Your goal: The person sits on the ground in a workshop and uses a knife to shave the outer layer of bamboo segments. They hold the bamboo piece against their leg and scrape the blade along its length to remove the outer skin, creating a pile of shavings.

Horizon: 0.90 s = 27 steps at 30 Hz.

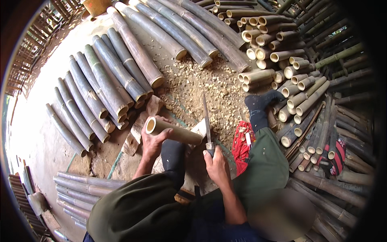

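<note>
My left hand (155, 139) is wrapped round a short, pale bamboo tube (179, 132), its hollow end turned up toward the left. The tube lies tilted across, above my dark-socked left foot (173, 157). In my right hand (217, 164) is the dark handle of a long, narrow knife (207, 119). Its blade points away from me, just beyond the tube's right end and apart from my left hand. A pale, flat-faced piece of wood (199, 128) shows behind the blade, partly hidden by the tube.
Wood chips (213, 88) cover the ground ahead. Long bamboo poles (121, 72) lie in rows at the left and far side. Cut bamboo tubes (278, 56) are stacked at the right. A red cloth (242, 147) lies by my right leg. More poles (88, 185) lie at the near left.
</note>
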Each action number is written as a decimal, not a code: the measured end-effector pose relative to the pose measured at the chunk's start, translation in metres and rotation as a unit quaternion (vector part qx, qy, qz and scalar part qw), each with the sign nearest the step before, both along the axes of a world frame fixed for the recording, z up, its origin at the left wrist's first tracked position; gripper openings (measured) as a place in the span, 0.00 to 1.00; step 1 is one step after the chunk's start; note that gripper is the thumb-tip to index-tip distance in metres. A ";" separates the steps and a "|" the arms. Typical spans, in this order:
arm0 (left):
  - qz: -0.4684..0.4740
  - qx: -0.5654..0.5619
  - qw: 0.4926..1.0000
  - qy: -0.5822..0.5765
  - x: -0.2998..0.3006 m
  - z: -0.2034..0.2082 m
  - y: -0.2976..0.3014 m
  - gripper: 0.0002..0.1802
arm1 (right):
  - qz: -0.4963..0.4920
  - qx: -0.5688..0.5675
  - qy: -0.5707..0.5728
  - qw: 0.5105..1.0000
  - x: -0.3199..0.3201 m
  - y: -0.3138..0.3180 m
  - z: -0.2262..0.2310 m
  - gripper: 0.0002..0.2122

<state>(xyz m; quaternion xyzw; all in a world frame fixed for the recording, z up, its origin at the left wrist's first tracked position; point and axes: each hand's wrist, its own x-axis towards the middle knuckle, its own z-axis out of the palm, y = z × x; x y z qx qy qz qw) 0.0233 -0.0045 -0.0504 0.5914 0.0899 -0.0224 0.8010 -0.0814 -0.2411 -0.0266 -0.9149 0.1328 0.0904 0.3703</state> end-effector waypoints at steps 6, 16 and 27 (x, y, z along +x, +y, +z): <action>-0.057 0.023 0.998 0.003 -0.005 -0.008 0.003 0.31 | -0.073 0.094 -0.147 0.982 -0.012 0.002 0.001 0.14; 0.049 0.002 0.998 0.025 -0.013 -0.017 -0.001 0.30 | -0.042 0.067 -0.120 0.990 0.009 0.018 0.063 0.15; -0.013 0.045 0.999 0.000 -0.012 0.008 -0.013 0.31 | -0.035 0.033 -0.036 0.998 0.002 0.007 0.039 0.16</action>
